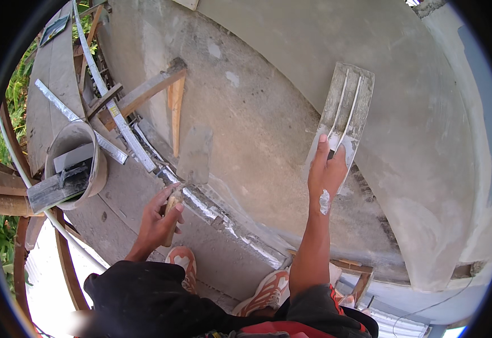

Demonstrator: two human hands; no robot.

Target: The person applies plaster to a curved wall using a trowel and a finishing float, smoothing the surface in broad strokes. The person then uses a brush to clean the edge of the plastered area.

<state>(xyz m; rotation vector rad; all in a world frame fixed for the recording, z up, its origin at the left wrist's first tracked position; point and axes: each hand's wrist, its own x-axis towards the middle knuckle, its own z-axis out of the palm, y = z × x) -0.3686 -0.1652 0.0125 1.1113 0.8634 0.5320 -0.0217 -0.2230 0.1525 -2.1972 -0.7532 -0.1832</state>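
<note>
Grey render, smooth and damp-looking, sweeps across the upper right of the wall (246,118) – and here's my right hand (326,172), up on the float (347,98). Fingers clenched round its handle, thumb up along the near side, the long plate reaching away from me with two ridges down its back. It lies over the border between the smooth coat (415,129) and the rougher, browner patch; pale paste smears its near end, and there's a white blob on my wrist (325,201).

Down to my left hand (157,222): fingers wrapped round the wooden grip of the trowel (195,158), its thin grey blade standing up in front of the wall. Whether that blade touches the wall, I can't tell.

Further left, the bucket (102,172) sits on the planks (113,217), a second float (60,188) propped across its rim. A long metal strip (107,98) runs past it, beside a timber brace (150,93). Below – my two shoes (263,293), pink and white, near the wall's foot.
</note>
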